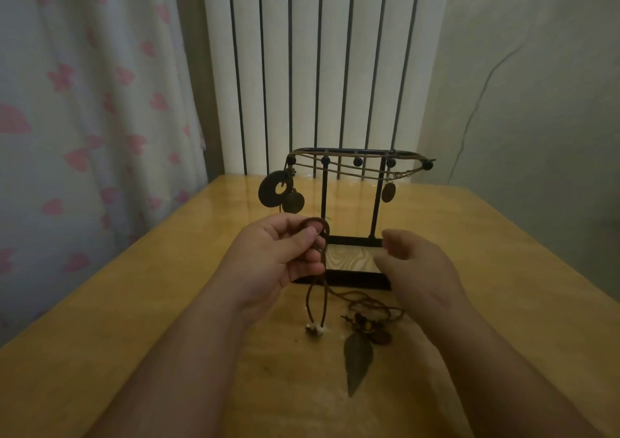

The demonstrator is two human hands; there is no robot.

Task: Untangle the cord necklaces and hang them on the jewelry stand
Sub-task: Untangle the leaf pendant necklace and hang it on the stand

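A black jewelry stand (pixel 355 243) with a wooden base stands on the table ahead of me. Tan cord necklaces (pixel 349 169) hang along its top bar, with a ring pendant (pixel 270 189), a round disc and an oval pendant (pixel 389 192). My left hand (pixel 281 253) pinches a loop of a brown cord necklace (pixel 317 290) in front of the stand's base. That cord runs down to pale beads (pixel 315 329) and to a tangle with a leaf pendant (pixel 358 359) on the table. My right hand (pixel 416 263) hovers beside it, fingers loosely curled, holding nothing.
The wooden table (pixel 503 270) stretches left and right of the stand. Behind it are vertical blinds (pixel 322 68), a flowered curtain (pixel 84 119) at the left and a pale wall at the right.
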